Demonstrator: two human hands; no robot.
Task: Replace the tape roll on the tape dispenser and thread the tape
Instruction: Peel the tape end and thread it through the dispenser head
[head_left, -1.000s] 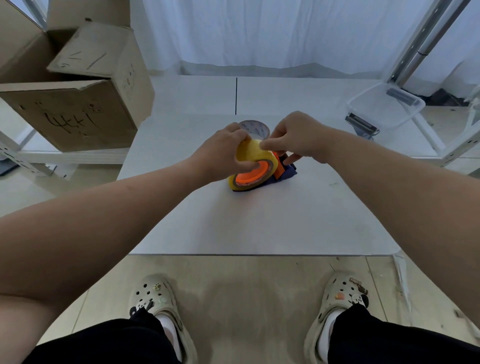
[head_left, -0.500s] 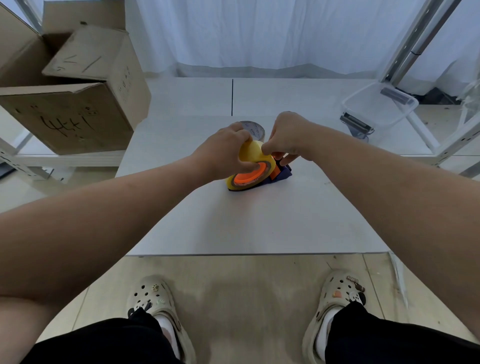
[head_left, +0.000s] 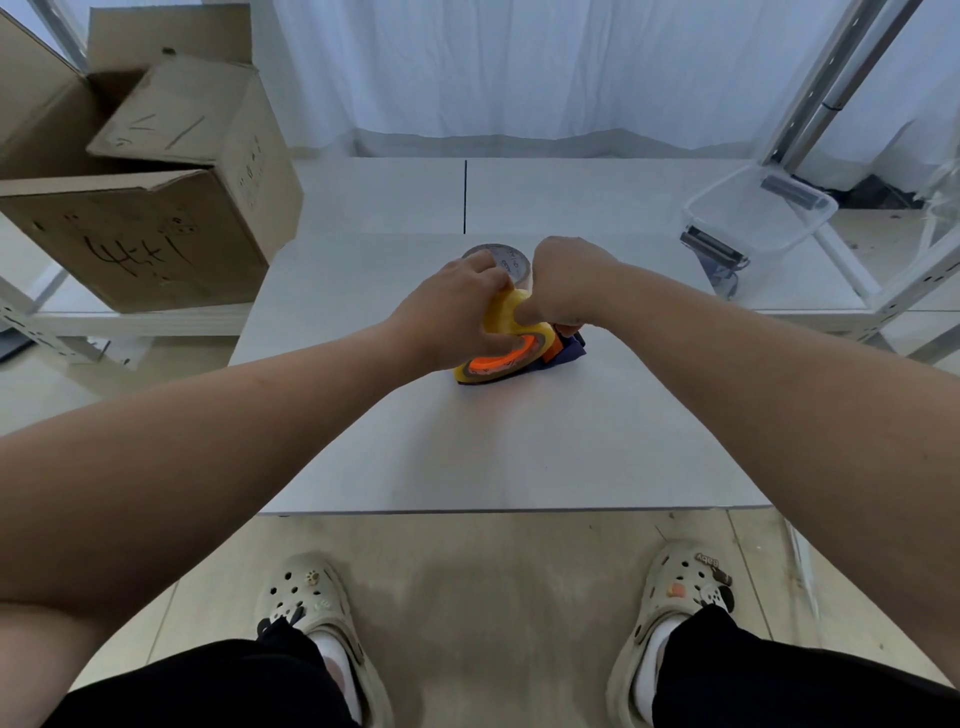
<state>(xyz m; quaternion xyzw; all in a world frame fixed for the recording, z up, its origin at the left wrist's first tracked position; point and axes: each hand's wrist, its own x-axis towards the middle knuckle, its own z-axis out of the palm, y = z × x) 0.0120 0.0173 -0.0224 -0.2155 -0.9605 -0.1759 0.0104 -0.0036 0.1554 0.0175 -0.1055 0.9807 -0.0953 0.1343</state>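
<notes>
A yellow tape roll (head_left: 500, 318) sits on the orange hub of a blue and orange tape dispenser (head_left: 567, 352), which lies on the white table (head_left: 467, 457). My left hand (head_left: 457, 312) grips the roll from the left side. My right hand (head_left: 566, 286) presses on the roll's top from the right, thumb on the yellow surface. Just behind both hands lies a second tape roll (head_left: 511, 259) with a printed core, mostly hidden. The dispenser's front and handle are covered by my right hand.
An open cardboard box (head_left: 150, 208) stands on a shelf at the left. A clear plastic container (head_left: 758, 218) sits at the right by a metal rack post (head_left: 826, 98). The table's near edge is just in front of my feet.
Both hands have closed in tighter over the yellow roll. My right thumb now presses on its top, and the roll has tilted slightly.
</notes>
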